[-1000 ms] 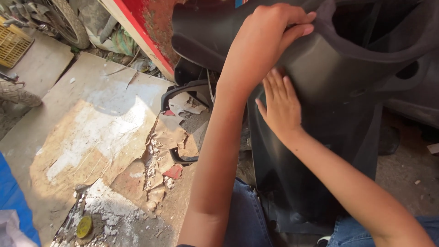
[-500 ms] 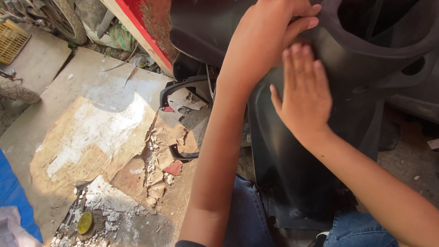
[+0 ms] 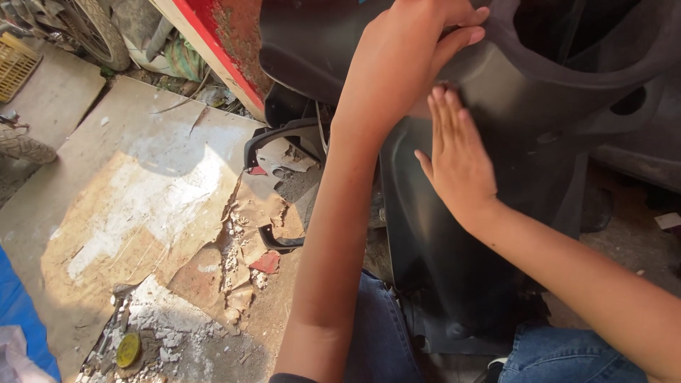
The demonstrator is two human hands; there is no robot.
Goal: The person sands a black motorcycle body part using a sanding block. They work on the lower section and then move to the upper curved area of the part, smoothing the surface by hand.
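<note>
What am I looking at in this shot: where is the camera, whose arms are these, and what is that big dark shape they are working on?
The camera sits on a person's head and looks down, so both bare arms are that person's own. The left hand reaches up and grips the upper edge of a large dark plastic panel, which looks like a body cover of a scooter. The right hand lies flat and open against the front of the same panel, fingers pointing up. Nothing loose is held in either hand. Blue jeans at the bottom edge are the person's knees. To the left is a worn, cracked floor with rubble and a small round yellowish lid. At the top left are a tyre, a yellow crate and a red board.
</note>
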